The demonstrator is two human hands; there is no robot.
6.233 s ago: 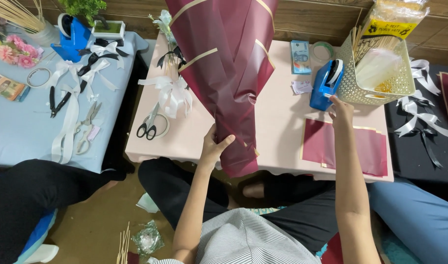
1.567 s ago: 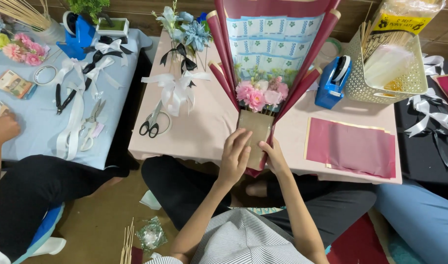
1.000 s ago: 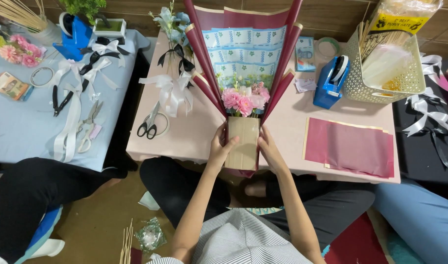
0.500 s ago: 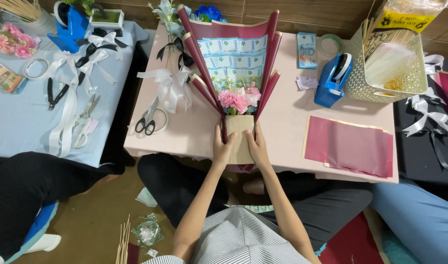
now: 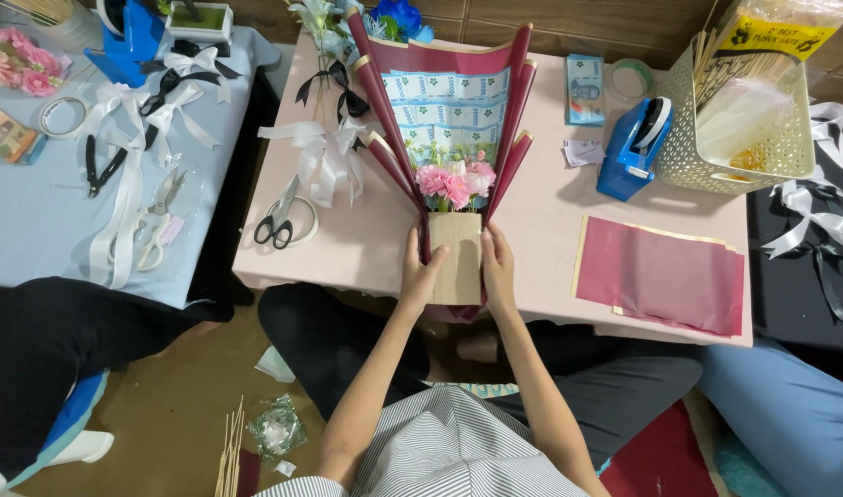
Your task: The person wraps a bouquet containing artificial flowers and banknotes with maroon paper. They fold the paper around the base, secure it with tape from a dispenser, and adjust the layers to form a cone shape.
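Right now, fingers: both hands' fingers curl snugly round the bouquet's tan stem wrap (image 5: 456,258).
Left hand (image 5: 419,274): clasps its left edge.
Right hand (image 5: 498,269): clasps its right edge.
Bouquet (image 5: 449,138): lies flat on the pink table (image 5: 366,248), maroon paper fanned away.
Nearby: scissors (image 5: 276,221) left, maroon sheets (image 5: 661,274) right.

Yellow-labelled clear bag (image 5: 762,55) in cream basket (image 5: 707,156)
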